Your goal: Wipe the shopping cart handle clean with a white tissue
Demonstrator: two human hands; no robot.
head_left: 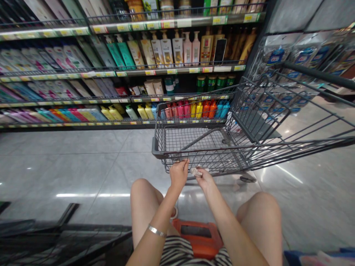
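A grey wire shopping cart [155,150] stands just in front of me, its basket side close to both hands. My left hand [179,173] is closed, its fingertips pinched together beside the wires; what they grip, if anything, is too small to make out. Between the fingers of my right hand [205,179] is a crumpled whitish wad [195,171], perhaps tissue or cloth. The two hands are close together but apart, low against the basket's near side. A silver band [156,231] circles my left forearm.
Shelves of bottles [167,50] line the far side. Packaged goods [277,55] hang at the right, behind the cart's handle [318,74]. An orange plastic piece [206,247] shows between my knees. Dark metal framing [69,240] lies at lower left, on grey tiled floor [69,162].
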